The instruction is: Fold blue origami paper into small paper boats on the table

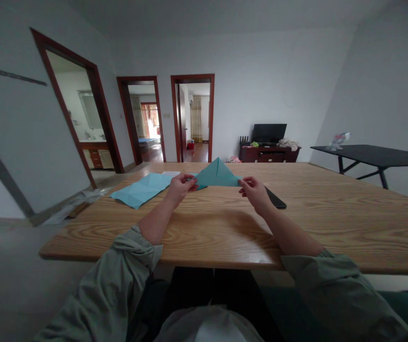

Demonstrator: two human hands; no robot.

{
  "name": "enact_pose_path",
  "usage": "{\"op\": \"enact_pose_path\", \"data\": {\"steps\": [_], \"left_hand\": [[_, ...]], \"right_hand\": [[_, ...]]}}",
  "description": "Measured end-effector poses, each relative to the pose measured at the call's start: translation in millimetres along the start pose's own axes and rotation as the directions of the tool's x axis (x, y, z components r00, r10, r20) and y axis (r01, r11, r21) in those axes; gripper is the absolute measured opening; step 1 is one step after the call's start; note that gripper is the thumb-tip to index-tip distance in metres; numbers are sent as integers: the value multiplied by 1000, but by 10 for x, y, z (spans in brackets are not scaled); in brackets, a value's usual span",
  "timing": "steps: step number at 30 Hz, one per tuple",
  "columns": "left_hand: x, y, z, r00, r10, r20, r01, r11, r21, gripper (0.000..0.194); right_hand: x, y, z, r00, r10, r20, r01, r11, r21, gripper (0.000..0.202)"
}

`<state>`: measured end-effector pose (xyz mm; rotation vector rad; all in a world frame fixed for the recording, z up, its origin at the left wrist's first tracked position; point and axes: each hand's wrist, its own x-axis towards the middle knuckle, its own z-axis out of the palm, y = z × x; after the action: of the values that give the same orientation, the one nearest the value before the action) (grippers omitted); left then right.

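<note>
A folded sheet of teal paper (217, 175) is held up above the wooden table (204, 228), its peak pointing upward and a crease line running down from the tip. My left hand (181, 186) pinches its left corner between thumb and fingers. At the opposite corner, my right hand (253, 191) grips the paper the same way. A creased light blue sheet (143, 187) lies spread on the table to the left of my left hand. Part of another teal piece (201, 187) shows beside my left fingertips, mostly hidden.
A dark flat phone-like object (277, 198) lies beside my right wrist, partly covered by it. Behind the table, a television (269, 133) stands on a low cabinet (261, 154). To the right is a black folding table (375, 156) with a clear plastic item on it.
</note>
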<state>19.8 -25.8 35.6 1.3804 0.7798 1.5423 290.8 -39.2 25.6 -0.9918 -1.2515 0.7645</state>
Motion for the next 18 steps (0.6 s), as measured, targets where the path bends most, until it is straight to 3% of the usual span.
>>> {"op": "enact_pose_path", "data": {"steps": [8,18], "left_hand": [[15,-8,-16,1000,0,-9,0,1000,10,46],[37,-27,-27,999,4,-38,-5,1000,-6,45]], "right_hand": [[-12,2,-10,999,-14,36,19,993,-118,39],[9,32,-10,1000,-1,22,2,999,-49,38]]}}
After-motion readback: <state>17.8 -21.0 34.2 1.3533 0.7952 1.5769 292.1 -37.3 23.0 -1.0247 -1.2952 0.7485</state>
